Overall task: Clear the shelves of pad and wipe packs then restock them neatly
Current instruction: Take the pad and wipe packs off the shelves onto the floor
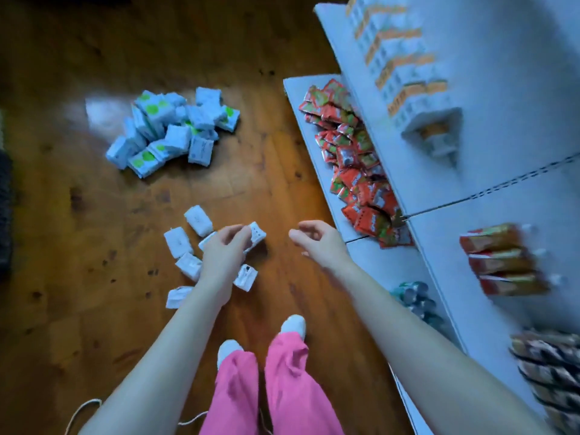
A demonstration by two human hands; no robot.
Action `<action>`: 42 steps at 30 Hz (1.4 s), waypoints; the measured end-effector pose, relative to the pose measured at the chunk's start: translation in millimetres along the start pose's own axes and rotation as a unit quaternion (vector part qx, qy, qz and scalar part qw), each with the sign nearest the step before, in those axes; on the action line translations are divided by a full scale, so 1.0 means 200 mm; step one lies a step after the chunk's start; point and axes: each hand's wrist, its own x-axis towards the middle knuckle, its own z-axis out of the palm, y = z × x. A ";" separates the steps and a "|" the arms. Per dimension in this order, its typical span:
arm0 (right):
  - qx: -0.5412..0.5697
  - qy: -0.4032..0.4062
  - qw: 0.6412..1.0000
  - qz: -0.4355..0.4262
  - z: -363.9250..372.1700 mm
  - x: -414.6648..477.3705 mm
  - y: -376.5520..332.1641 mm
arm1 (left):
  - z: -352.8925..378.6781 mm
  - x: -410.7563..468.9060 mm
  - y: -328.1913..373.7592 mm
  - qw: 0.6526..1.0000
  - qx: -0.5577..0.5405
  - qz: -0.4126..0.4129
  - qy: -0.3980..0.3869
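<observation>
My left hand pinches a small white pack above the wooden floor. Several more white packs lie scattered on the floor around and under that hand. Farther away, a heap of blue-and-white packs with green dots sits on the floor. My right hand hovers to the right of the held pack with loosely curled fingers and holds nothing. Just beyond it is the low white shelf, which carries a row of red-orange packs.
A higher white shelf on the right bears orange-and-white packs, red boxes and dark patterned packs. Teal packs sit lower down. My pink-trousered legs and white shoes stand at the bottom. A white cord lies at lower left.
</observation>
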 end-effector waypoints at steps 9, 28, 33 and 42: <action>0.099 0.153 0.982 -0.052 -0.97 -0.58 -0.09 | 0.72 -0.61 0.34 0.980 0.048 0.099 -0.166; 0.177 0.483 0.848 -0.125 -2.55 -1.65 0.62 | 2.19 -1.84 0.22 0.866 0.187 0.248 -0.391; 0.192 0.541 0.815 -0.077 -2.68 -1.72 0.78 | 2.37 -1.98 0.19 0.771 0.321 0.368 -0.408; 0.213 0.612 0.762 -0.006 -2.69 -1.83 1.04 | 2.78 -2.16 0.04 0.480 0.624 0.511 -0.345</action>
